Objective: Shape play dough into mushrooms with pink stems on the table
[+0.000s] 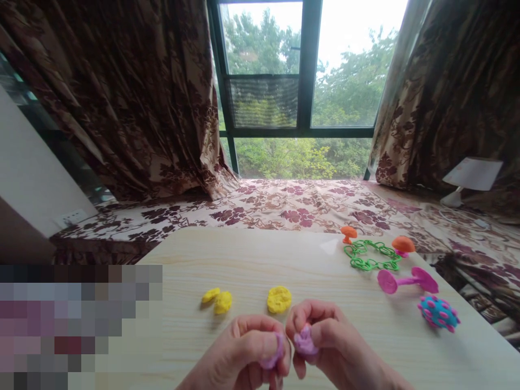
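My left hand (255,349) pinches a piece of light purple modelling clay (273,353) between thumb and fingers. Right beside it, my right hand (325,336) grips another lump of purple modelling clay (305,341), crumpled on its surface. Whether the two pieces are still joined, I cannot tell. Just beyond my hands lies a round, flattened yellow clay piece (279,299). Farther left on the table are two smaller yellow clay lumps (222,302) (210,295), close together.
On the table's right side are a green clay chain ring (371,255), two orange mushroom shapes (348,234) (403,245), a pink dumbbell shape (408,281) and a blue clay piece with pink bumps (439,313). A lamp (473,173) stands on the floral-covered window ledge (298,216).
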A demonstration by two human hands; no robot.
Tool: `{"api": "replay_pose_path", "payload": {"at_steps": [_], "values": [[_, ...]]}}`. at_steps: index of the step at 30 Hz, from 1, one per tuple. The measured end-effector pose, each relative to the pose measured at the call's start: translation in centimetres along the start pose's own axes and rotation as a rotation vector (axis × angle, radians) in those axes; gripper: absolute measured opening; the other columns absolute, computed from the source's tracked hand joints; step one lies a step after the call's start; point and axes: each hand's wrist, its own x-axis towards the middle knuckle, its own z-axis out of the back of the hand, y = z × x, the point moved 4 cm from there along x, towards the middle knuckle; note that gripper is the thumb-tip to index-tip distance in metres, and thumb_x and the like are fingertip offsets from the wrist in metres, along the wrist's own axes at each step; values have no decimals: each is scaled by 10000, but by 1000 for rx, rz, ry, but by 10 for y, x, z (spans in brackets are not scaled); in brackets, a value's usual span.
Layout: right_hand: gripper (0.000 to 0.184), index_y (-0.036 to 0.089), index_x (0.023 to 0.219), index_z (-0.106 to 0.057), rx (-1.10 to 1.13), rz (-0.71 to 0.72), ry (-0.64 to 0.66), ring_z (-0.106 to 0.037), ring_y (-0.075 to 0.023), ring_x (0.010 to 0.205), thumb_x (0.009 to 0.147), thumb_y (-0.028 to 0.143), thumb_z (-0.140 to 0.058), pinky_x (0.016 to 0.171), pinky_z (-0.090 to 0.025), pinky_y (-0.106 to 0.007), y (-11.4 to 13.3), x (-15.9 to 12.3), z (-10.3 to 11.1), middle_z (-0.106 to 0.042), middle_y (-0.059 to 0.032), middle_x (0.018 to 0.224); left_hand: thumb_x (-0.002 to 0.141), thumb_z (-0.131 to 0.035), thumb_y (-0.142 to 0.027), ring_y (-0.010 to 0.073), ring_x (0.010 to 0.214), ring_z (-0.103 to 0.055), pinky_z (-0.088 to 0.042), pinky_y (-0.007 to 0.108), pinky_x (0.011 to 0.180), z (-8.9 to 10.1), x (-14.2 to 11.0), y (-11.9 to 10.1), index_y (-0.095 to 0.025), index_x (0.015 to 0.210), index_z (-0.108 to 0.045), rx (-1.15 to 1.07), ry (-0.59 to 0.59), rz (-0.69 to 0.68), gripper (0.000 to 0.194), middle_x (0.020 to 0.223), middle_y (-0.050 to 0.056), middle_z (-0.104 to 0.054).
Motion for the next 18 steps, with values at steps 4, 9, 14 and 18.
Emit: {"api": "replay_pose_path", "payload": {"at_steps": [4, 9, 14, 18], "values": [[105, 125, 742, -616, -30, 116, -113, -372, -65, 517, 755, 122, -512, 501, -399, -213, 15, 0, 16, -492, 3, 665, 688, -633, -245, 94, 587, -502, -436, 220, 569, 55, -8, -33, -144, 662, -641, 69, -425, -306, 104, 748, 22, -605], [212, 138, 975, -631, -290, 33, -245, -458, -94, 616, 800, 252, -592, 582, -402, -226, 4, 8, 30, -572, -35, 778, 710, -590, -401, 180, 800, -572, -429, 286, 764, 140, -19, -73, -194, 926, -645, 1027, -1029, -602, 304, 952, 39, -615], [279, 154, 978, -639, -562, 76, -329, -454, -115, 637, 770, 341, -626, 603, -389, -245, 3, 9, 36, -568, -12, 726, 684, -604, -368, 191, 665, -560, -401, 289, 658, 165, -17, -68, -223, 761, -637, 1213, -1016, -528, 168, 721, 15, -617], [294, 142, 965, -653, -749, 88, -297, -447, -113, 584, 802, 373, -571, 556, -368, -251, 2, 10, 42, -604, -28, 726, 693, -592, -320, 235, 832, -556, -389, 330, 792, 154, -23, -69, -215, 783, -657, 1277, -954, -555, 152, 838, 47, -624]]}}
